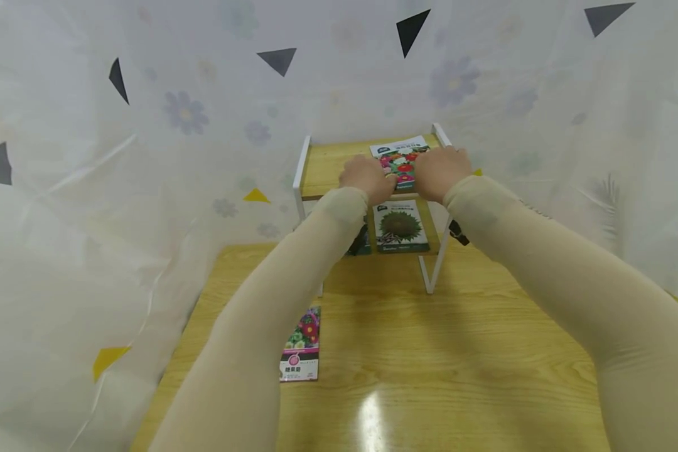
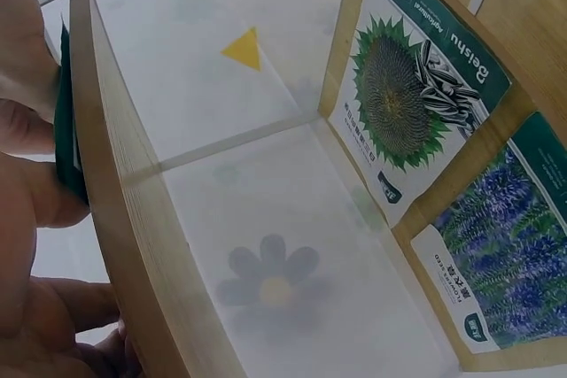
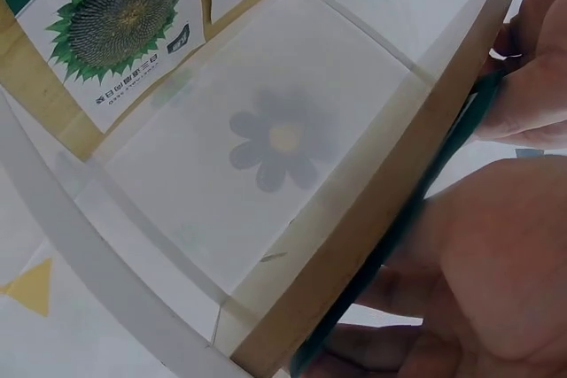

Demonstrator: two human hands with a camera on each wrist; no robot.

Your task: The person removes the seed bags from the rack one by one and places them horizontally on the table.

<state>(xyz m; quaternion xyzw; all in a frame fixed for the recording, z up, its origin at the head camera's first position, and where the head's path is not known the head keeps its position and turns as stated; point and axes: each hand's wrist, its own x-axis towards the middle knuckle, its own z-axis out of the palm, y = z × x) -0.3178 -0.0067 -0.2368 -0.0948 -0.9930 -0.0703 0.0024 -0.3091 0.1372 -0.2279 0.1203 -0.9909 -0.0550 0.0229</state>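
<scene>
The bench [image 1: 457,364] shows glossy wood grain, the shelf [image 1: 333,166] looks wooden with a smooth frame [image 1: 302,163], the packets [image 1: 400,163] smooth paper or plastic, the sleeves [image 1: 248,326] matt cloth, the wall sheet [image 1: 147,188] faintly shiny plastic.

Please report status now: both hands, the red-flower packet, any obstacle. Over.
Left hand and right hand grip red-flower packet, opposite sides. Packet face up, at front of upper shelf. No obstacle visible.

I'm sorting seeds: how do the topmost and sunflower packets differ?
The topmost packet pictures red, pink and white blooms; the sunflower packet, a sunflower head. The left hand and right hand touch the topmost packet; the sunflower packet lies untouched on the lower shelf. Both have dark green ends.
</scene>
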